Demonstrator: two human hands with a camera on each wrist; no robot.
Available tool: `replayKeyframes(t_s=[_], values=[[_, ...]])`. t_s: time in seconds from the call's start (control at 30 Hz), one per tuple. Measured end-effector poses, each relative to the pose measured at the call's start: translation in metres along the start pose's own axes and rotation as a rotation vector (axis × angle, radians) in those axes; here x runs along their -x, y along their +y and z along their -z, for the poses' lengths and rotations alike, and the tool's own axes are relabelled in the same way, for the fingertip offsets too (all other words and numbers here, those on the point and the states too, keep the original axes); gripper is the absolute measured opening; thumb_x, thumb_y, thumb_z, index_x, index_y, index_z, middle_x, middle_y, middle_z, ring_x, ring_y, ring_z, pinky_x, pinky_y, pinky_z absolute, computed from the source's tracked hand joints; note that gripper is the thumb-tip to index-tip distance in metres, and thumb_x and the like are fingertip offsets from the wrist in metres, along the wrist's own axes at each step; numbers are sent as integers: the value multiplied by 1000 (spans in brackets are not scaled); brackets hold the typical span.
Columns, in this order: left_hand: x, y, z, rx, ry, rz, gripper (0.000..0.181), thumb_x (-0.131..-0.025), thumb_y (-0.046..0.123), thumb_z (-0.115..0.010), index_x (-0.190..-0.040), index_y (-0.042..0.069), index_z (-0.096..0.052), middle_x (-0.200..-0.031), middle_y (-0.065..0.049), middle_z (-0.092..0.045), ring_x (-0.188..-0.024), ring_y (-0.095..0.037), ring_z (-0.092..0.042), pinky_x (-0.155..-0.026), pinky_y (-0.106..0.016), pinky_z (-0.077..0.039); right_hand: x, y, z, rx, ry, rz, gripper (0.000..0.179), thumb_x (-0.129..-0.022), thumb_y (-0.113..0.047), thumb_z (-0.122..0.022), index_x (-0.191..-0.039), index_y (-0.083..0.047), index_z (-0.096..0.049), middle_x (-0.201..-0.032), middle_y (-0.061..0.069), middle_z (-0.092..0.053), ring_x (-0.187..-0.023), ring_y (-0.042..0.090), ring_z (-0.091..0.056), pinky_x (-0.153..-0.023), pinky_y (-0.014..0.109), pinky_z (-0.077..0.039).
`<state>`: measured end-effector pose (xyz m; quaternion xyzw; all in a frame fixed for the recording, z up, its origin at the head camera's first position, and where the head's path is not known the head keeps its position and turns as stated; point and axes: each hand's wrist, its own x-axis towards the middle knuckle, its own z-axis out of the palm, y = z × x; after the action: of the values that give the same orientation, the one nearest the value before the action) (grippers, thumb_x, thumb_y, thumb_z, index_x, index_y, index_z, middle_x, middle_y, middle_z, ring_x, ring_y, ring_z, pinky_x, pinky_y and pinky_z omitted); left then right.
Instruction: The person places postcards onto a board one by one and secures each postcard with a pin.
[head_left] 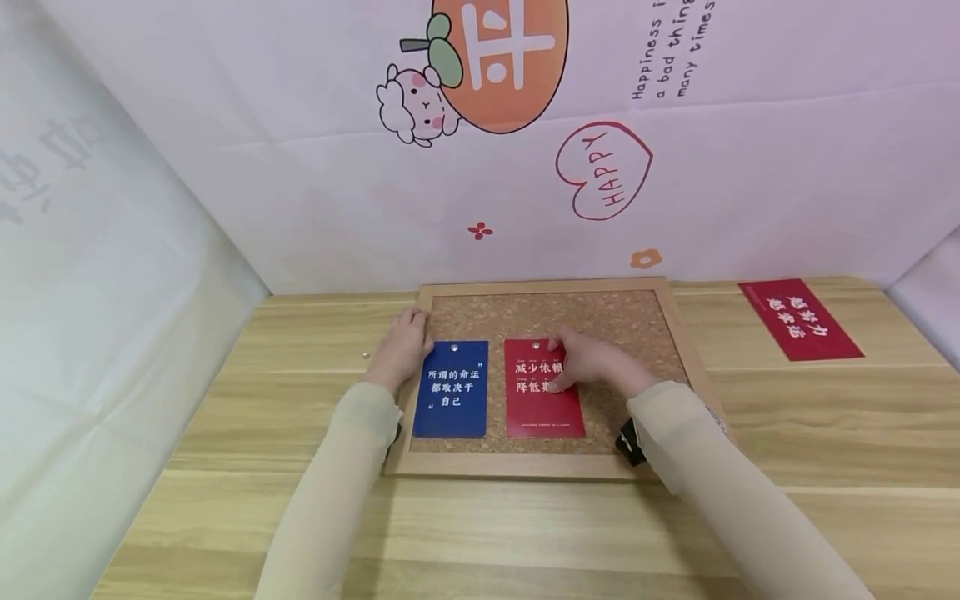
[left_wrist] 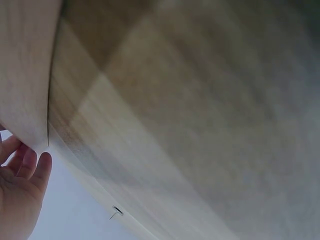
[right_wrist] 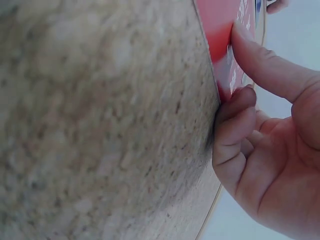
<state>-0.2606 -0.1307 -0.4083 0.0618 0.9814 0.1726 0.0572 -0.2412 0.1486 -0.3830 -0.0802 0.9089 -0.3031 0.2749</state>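
Head view, nearest first: two long cream sleeves reach over a pale wood-grain bench, toward one rectangular cork board with a light wooden frame. Inside the frame, two cards lie side by side on the cork, apart from each other: a dark blue rectangular card with white lettering at the left, and a bright red rectangular card with white lettering in the middle. Each has one small round silvery pin at its top edge, two pins in all: one on the blue card, one on the red.

Of the two hands, the right hand has its fingers bent at the red card's right edge, thumb and forefinger parted and touching it; whether they pinch it I cannot tell. The left hand, loosely bent, rests fingertips against the frame's left side. Just left of it, one tiny pale round object lies on the bench.

Farther right, a third card, red with white lettering, lies slanted on the bench outside the board. Behind stands a white printed backdrop with one red heart outline.
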Motion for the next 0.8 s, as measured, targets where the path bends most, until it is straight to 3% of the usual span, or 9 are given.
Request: replayKeyframes(t_s=[0.27,0.4,0.53,0.63,0.8], values=[[1,-1,-3,-6,2,6,50,-100,16,-42,-146,-2,-31,-153,-18,-30,-144,-33,-26,-120,-44,-24,1,4,4,-8,39,61,45,-87,-16,-68,-123,5,-48,-112,21,-57,-84,22,-53,-71,28,-48],[1,-1,-3,-5,5,3,50,-100,17,-42,-146,-2,-31,-153,-19,-30,-144,-34,-27,-120,-44,-24,7,16,20,-31,114,64,46,-95,-24,-57,-126,8,-49,-117,27,-58,-97,31,-59,-78,36,-53],[0,-1,-2,-3,2,5,51,-100,17,-42,-146,-2,-31,-153,-18,-30,-144,-33,-27,-120,-44,-24,14,39,44,-50,208,56,51,-98,-25,-50,-131,13,-42,-126,34,-50,-112,42,-54,-88,48,-51],[-1,-1,-1,3,-7,10,51,-100,17,-42,-146,-1,-30,-153,-18,-29,-144,-33,-26,-121,-43,-23,22,60,63,-72,269,3,57,-99,-27,-44,-135,17,-33,-129,39,-42,-115,47,-48,-91,55,-47],[-3,-1,2,25,-15,13,52,-100,18,-44,-146,-1,-30,-154,-18,-29,-144,-34,-26,-120,-45,-23,36,100,92,-65,373,-158,73,-99,-37,-38,-142,18,-19,-138,46,-26,-123,57,-34,-99,63,-40]])
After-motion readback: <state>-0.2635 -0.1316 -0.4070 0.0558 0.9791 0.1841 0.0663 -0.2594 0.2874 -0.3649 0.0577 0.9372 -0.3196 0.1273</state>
